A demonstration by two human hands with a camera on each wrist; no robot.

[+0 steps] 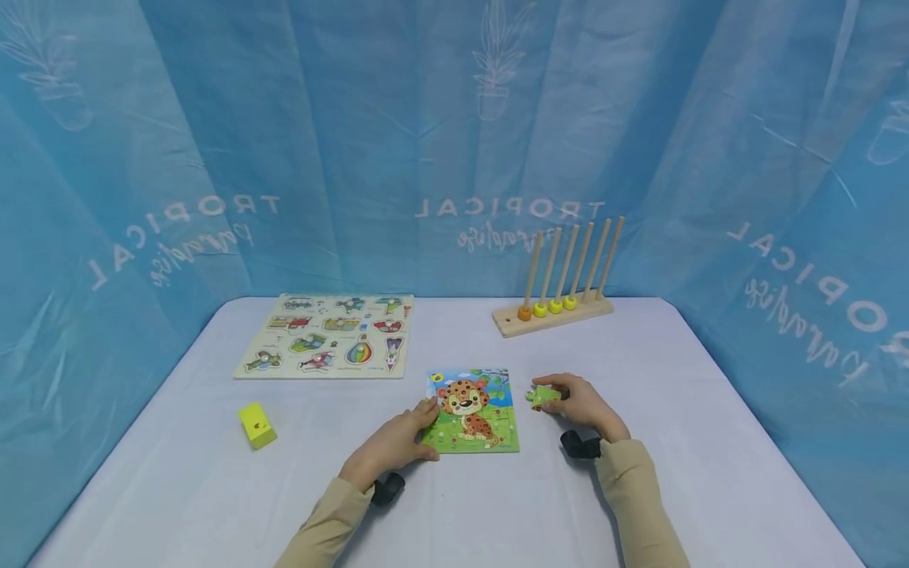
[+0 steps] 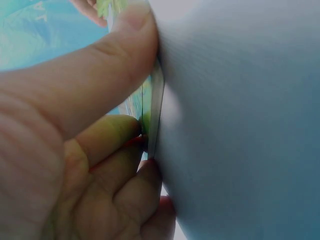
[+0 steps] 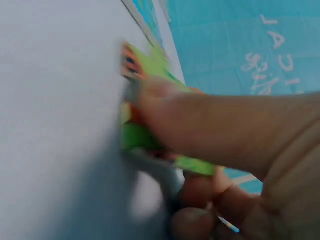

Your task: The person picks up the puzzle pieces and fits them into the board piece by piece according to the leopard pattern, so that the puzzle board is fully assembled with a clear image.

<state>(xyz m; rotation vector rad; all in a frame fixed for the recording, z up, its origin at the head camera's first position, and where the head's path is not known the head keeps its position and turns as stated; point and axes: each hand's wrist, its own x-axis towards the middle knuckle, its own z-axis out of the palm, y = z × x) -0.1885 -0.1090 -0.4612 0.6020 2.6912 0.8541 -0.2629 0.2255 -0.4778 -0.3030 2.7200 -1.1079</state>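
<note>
A square leopard jigsaw puzzle (image 1: 479, 422) lies flat on the white table. At its lower left corner my left hand (image 1: 394, 444) holds the puzzle, fingers on the left side and thumb at the near edge. The left wrist view shows the thumb and curled fingers around the puzzle's thin edge (image 2: 156, 107). To the right of the puzzle, apart from it, my right hand (image 1: 578, 406) pinches a green jigsaw piece (image 1: 542, 396) between thumb and fingers. Close up in the right wrist view, the green piece (image 3: 137, 136) has orange and dark patches; blur hides whether it is one piece or more.
A wooden board of vehicle pictures (image 1: 341, 323) lies at the back left. Nearer on the left is a yellow block (image 1: 257, 426). At the back right stands a wooden peg rack (image 1: 507, 322) with upright rods and several beads. Blue curtains (image 1: 398, 142) surround the table.
</note>
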